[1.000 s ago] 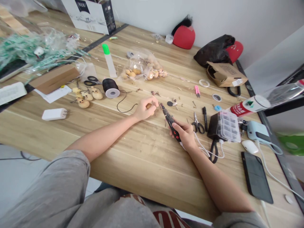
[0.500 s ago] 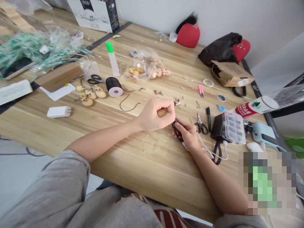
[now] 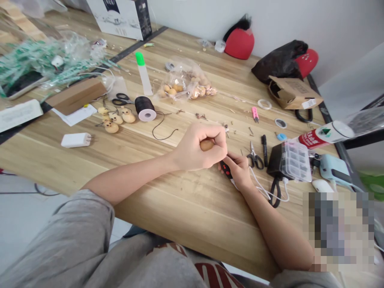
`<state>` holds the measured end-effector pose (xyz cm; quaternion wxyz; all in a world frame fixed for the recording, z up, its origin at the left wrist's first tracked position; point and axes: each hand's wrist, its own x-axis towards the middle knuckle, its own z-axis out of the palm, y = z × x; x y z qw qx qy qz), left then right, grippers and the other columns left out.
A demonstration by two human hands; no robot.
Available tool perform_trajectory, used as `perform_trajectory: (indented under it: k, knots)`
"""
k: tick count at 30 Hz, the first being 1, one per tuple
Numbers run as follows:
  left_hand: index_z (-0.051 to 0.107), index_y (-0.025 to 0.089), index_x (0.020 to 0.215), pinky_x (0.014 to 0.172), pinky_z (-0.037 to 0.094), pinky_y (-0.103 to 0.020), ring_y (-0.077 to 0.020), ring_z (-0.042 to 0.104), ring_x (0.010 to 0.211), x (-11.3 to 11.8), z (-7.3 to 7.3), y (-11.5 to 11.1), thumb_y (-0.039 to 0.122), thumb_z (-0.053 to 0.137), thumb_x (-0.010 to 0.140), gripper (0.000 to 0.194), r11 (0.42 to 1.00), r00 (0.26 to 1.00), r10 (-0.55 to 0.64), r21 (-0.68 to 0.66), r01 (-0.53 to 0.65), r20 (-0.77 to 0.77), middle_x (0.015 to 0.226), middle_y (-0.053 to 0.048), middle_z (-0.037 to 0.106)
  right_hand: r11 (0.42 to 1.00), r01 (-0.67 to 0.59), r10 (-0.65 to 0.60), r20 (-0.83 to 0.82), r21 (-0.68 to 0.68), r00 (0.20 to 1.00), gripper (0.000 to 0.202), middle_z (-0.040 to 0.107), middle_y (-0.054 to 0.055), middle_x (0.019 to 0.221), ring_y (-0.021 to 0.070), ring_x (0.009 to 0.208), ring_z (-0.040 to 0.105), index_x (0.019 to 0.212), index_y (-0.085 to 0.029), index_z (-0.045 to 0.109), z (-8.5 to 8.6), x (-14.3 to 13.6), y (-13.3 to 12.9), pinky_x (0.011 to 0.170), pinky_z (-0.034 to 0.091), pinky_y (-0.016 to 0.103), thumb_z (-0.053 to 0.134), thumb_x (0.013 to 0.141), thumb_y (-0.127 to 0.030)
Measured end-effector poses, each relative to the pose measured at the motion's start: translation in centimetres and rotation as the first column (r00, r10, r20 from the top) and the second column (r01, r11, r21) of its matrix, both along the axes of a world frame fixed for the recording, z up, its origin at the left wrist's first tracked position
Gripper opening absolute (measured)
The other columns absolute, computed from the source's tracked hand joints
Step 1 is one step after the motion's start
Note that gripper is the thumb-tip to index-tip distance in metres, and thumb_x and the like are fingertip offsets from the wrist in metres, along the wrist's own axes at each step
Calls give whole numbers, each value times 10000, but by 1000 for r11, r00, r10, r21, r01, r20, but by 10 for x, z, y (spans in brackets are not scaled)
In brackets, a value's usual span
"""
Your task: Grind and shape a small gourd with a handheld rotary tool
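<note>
My left hand (image 3: 201, 148) is curled round a small brown wooden piece (image 3: 207, 145), whose rounded side shows between thumb and fingers. Just right of it and a little lower, my right hand (image 3: 237, 170) grips a black handheld tool (image 3: 226, 169) with red lights and a white cable. The tool's tip is hidden behind my left hand. Several small wooden figures (image 3: 111, 125) lie on the left, beside a spool of black cord (image 3: 145, 109). Beyond my hands is a clear bag of wooden pieces (image 3: 199, 86).
Right of my hands lie small scissors (image 3: 255, 156), a black marker (image 3: 264, 150) and a clear compartment box (image 3: 295, 160). A white charger (image 3: 75, 140) lies at the left. A glue bottle (image 3: 144, 76) and a cardboard box (image 3: 294, 94) are farther back.
My left hand has moved slightly right and down with the wooden piece, covering more of the tool's front. My right hand is almost where it was.
</note>
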<state>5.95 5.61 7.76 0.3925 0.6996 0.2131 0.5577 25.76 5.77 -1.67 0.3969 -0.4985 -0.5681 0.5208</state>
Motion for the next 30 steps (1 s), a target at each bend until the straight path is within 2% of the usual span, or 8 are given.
perform_trajectory:
  k: [5,11,14,19,24,30]
  knots:
    - [548,171,550,418,380,-182,-49,506,449,1,3,-4,63,523,676,168,997,1000,1,-82,-3,-29,521,34,582,999,-19,19,4,26,1000,466,618,-16,532,95,421,481,1145,-107,752,-2,1,0,407,377,222,681,840,-452]
    - [583,166,539,486,400,-208,-69,524,511,2,-2,5,90,534,674,162,980,987,91,-167,-113,-136,541,13,611,1000,1,-1,-21,10,1000,530,636,-14,548,101,427,506,1221,-95,730,-8,2,1,428,399,232,684,832,-451]
    - [597,161,529,501,396,-213,-76,532,522,-1,-13,24,99,545,678,170,936,965,195,-262,-236,-174,542,7,626,1000,-12,12,-21,-3,1000,558,636,-17,572,100,436,519,1265,-106,717,-9,2,2,441,413,235,676,829,-453]
    - [569,164,489,489,339,-210,-65,474,493,-9,-39,60,89,541,684,211,832,917,354,-385,-399,-184,522,15,596,1000,-7,7,-21,-12,1000,494,590,-20,581,90,442,505,1135,-118,775,-2,-1,2,431,406,229,656,810,-472]
    - [547,173,457,549,377,-218,-86,523,553,-13,-60,76,64,523,671,242,780,891,399,-431,-453,-216,510,17,563,1000,0,-2,-53,-27,999,506,578,-21,613,84,439,493,1100,-127,777,3,-4,2,422,400,232,667,766,-490]
    - [563,178,473,570,388,-230,-103,544,586,-15,-69,79,99,530,673,218,762,870,395,-424,-490,-295,537,4,591,999,-39,39,-45,-2,998,515,569,-28,594,85,454,493,1148,-124,760,0,-2,2,455,416,232,634,810,-492]
